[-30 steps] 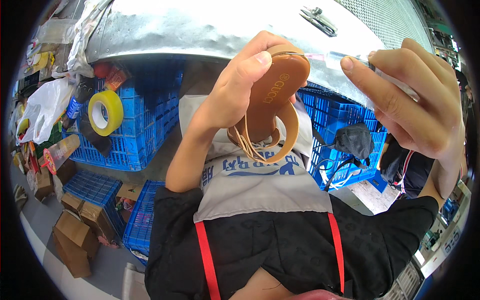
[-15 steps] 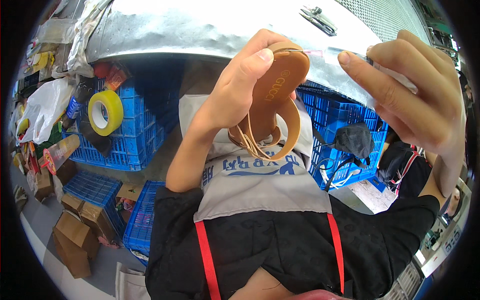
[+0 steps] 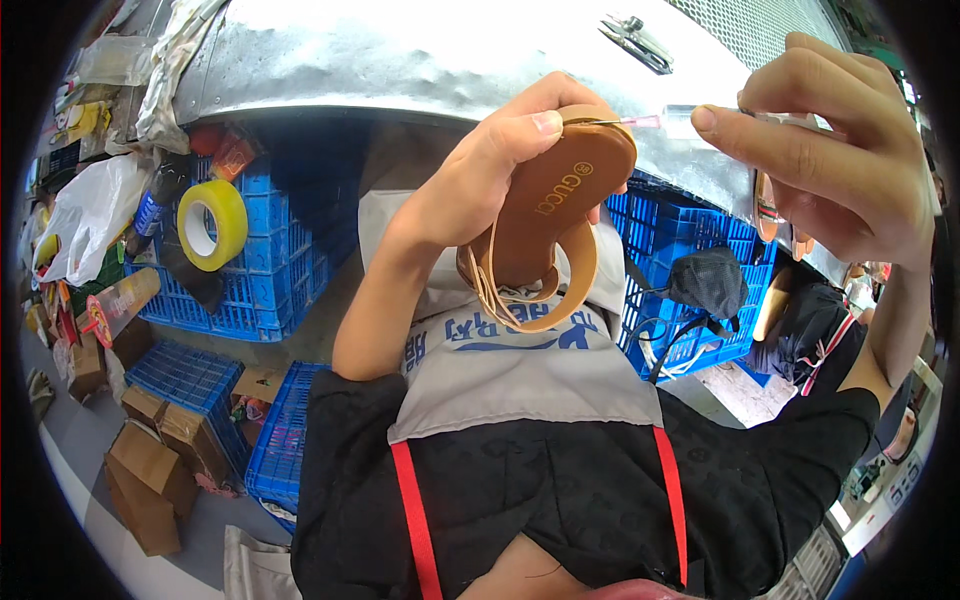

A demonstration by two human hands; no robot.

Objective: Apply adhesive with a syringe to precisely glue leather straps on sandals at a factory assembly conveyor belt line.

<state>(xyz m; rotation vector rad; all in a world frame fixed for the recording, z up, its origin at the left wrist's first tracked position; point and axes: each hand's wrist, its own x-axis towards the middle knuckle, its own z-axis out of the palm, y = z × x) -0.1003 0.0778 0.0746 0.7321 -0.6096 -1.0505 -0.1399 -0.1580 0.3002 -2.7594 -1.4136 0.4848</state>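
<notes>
A tan sandal (image 3: 530, 215) with thin straps is in my left hand (image 3: 470, 180), its brown insole facing up. The left thumb presses on the insole near the sandal's upper end, and the other fingers wrap behind it, partly hidden. My right hand (image 3: 840, 155) grips a clear syringe (image 3: 685, 122) with a pink needle hub (image 3: 643, 122). Its thin needle reaches left to the rim of the sandal at that upper end, close to the left thumb. Most of the syringe barrel is hidden by the right fingers.
A pair of metal snips (image 3: 637, 43) lies on the shiny metal worktable (image 3: 400, 60). Blue crates (image 3: 265, 290) stand below on both sides, with a yellow tape roll (image 3: 212, 226) at the left one. Cardboard boxes (image 3: 150, 480) sit at lower left. A black bag (image 3: 815, 335) is at right.
The sandal has shifted slightly right and down in my left hand. My right hand has moved a little, and the needle now shows in front at the sandal's rim.
</notes>
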